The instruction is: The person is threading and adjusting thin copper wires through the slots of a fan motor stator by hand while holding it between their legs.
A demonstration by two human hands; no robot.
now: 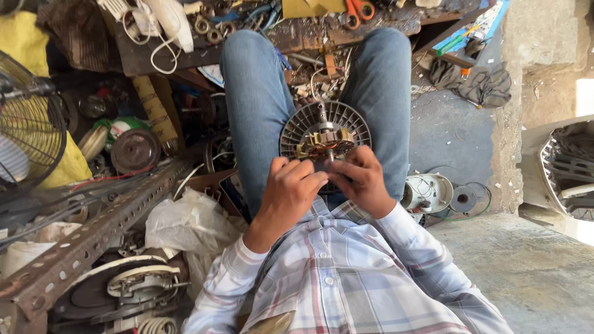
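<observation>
A round grey fan motor [324,131] with a finned housing, copper windings and a short upright shaft rests between my knees in blue jeans. My left hand [289,188] grips its near left edge, fingers curled over the windings. Against the near right edge sits my right hand [365,179], its fingers closed on the housing. Both hands hide the motor's near part.
A cluttered wooden workbench [297,34] with orange scissors [357,11], bearings and wires lies ahead. A wire fan guard [28,124] stands at the left. A perforated metal angle bar [93,232], plastic bags and motor parts fill the lower left. Another motor housing [427,193] lies on the concrete floor at right.
</observation>
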